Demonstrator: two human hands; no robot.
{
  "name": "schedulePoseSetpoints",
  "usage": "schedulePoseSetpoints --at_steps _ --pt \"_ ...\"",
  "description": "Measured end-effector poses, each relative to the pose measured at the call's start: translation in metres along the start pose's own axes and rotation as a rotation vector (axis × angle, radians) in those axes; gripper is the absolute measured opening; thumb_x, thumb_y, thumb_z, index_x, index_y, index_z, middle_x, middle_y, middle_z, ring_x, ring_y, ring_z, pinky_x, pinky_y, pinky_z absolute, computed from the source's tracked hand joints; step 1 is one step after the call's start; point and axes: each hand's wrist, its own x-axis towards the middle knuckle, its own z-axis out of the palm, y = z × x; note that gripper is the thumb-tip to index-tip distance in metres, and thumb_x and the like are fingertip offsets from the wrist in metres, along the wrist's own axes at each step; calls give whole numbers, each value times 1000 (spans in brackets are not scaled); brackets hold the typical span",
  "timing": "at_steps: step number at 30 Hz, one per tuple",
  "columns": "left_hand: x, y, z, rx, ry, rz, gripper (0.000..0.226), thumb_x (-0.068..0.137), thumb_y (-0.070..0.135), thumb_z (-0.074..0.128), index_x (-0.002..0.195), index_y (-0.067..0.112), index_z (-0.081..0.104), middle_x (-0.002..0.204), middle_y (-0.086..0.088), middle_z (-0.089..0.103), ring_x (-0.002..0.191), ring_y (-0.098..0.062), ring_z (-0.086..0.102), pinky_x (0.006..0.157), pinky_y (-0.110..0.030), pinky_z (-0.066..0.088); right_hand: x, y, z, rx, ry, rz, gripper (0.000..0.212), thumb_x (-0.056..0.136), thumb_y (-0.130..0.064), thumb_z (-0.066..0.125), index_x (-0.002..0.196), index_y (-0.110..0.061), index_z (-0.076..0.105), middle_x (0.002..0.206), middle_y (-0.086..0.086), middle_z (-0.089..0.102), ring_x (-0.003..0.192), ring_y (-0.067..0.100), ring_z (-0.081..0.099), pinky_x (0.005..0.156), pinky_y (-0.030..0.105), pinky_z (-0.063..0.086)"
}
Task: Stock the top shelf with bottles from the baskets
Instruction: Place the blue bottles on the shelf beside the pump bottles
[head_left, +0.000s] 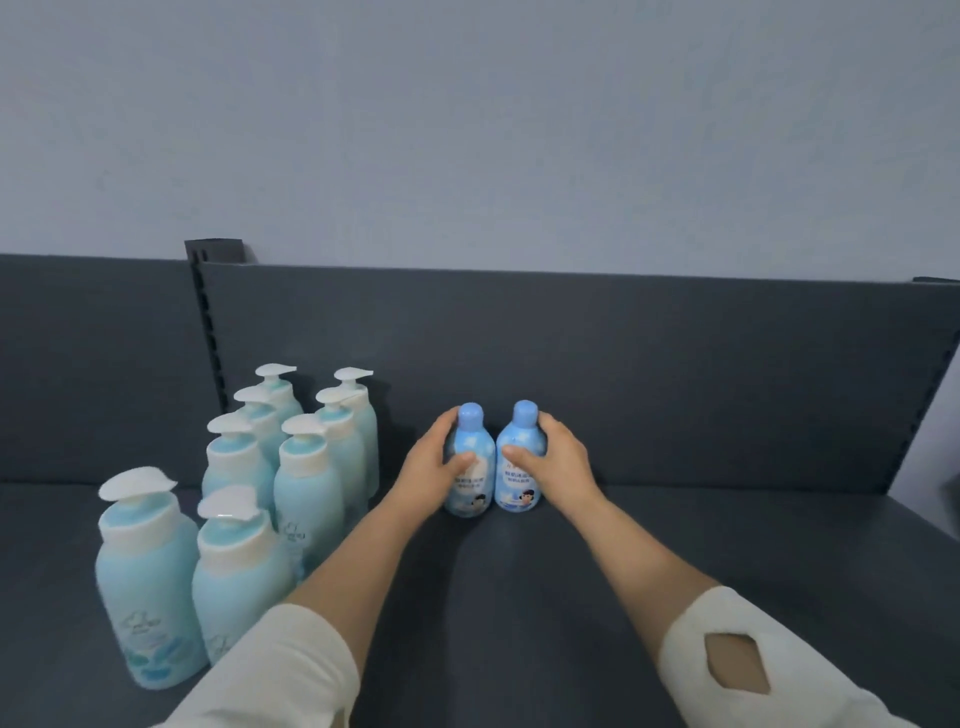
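Head: hands (426, 467) (561, 457) grip bottles (478, 441) (519, 486), txt illegible.

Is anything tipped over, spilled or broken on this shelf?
Nothing is. The pale turquoise pump bottles stand upright in two rows on the dark grey shelf, and the left hand and right hand each hold a small blue round-capped bottle upright. Only oddity: a diamond-shaped gap in the cream right sleeve.

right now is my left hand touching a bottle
Touching. Head view shows the left hand gripping the left blue bottle, thumb across its front.
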Motion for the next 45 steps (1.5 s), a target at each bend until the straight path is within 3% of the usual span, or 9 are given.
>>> schedulePoseSetpoints --at_steps 4,6,10,17,24,27,33,39,45 --pt "11 -6 3 59 54 -45 56 92 3 50 143 20 34 126 3 35 116 -9 39 108 -25 30 12 2 5 -29 -7 13 52 87 -30 66 133 -17 47 119 -1 36 100 11 46 85 21 37" --pt "14 -7 6 60 69 -69 57 94 3 48 144 23 32 123 2 29 113 -11 38 109 -26 29 14 3 7 -53 19 14 55 86 -30 67 134 -17 44 122 2 39 102 14 48 84 22 37" --pt "16 -9 8 64 83 -59 56 94 3 46 145 21 32 132 -4 33 115 -11 38 109 -28 30 15 3 11 -42 99 25 53 82 -27 72 124 -12 44 125 6 46 111 20 50 83 25 39" --pt "16 -7 11 83 166 -104 49 93 6 51 140 14 39 140 -6 36 125 -18 42 99 -18 28 10 0 17 -37 127 65 53 86 -28 68 129 -14 41 130 6 42 113 21 50 82 25 38" --pt "6 -5 11 94 171 -176 69 90 6 55 149 16 19 151 -7 20 137 -22 30 108 -28 29 -2 -4 11 -94 76 172 77 84 -34 69 145 -14 26 143 10 33 122 28 47 87 32 41" --pt "-11 -3 13 120 176 -181 69 87 7 60 146 17 26 145 -11 26 130 -28 37 108 -34 34 -22 -3 5 -148 78 169 79 84 -33 69 146 -15 24 144 11 31 124 29 46 96 36 43" --pt "-55 5 6 278 66 -109 33 89 18 59 122 15 52 122 -9 48 110 -26 52 95 -37 45 -74 -13 -6 -370 92 113 57 89 -39 61 137 -19 39 133 7 43 122 27 47 94 36 42" --pt "-111 30 -1 551 -116 9 29 92 27 54 119 17 53 122 -4 52 111 -22 53 91 -40 47 -134 -29 -15 -703 -83 -24 47 94 -41 52 135 -19 44 132 7 45 122 30 42 96 40 42" --pt "-177 60 -37 894 -111 166 28 95 30 47 120 17 51 117 -5 54 110 -26 52 85 -38 46 -178 -55 -17 -854 -135 -238 45 95 -43 48 133 -20 46 129 6 50 121 28 44 93 40 43"
